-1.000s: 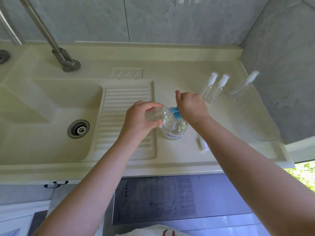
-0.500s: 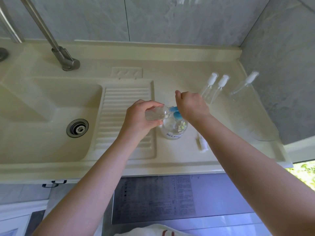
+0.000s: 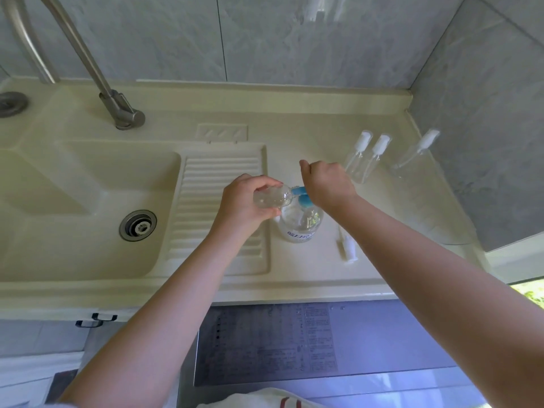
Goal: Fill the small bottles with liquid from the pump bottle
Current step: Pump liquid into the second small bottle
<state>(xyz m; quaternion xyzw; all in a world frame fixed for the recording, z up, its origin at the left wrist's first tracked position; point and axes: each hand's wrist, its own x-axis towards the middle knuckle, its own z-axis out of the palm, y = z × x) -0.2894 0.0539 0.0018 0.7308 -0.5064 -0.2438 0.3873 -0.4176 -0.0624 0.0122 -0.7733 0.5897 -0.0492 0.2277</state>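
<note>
The left hand (image 3: 245,203) grips a small bottle (image 3: 272,198) lying sideways, mouth at the pump bottle (image 3: 300,222) spout (blue); the right hand (image 3: 326,184) presses it, fingers curled.

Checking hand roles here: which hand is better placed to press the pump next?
Right. The right hand already rests on the blue pump, while the left hand holds the small bottle at its spout.

Counter (image 3: 294,119): cream, smooth, slightly glossy, ribbed drain board (image 3: 206,201). Faucet (image 3: 88,63): brushed metal. Small bottles (image 3: 365,163): clear plastic, white caps. Pump bottle (image 3: 300,225): clear glossy plastic, blue pump. Wall tiles (image 3: 265,36): grey, polished, marble-like.
</note>
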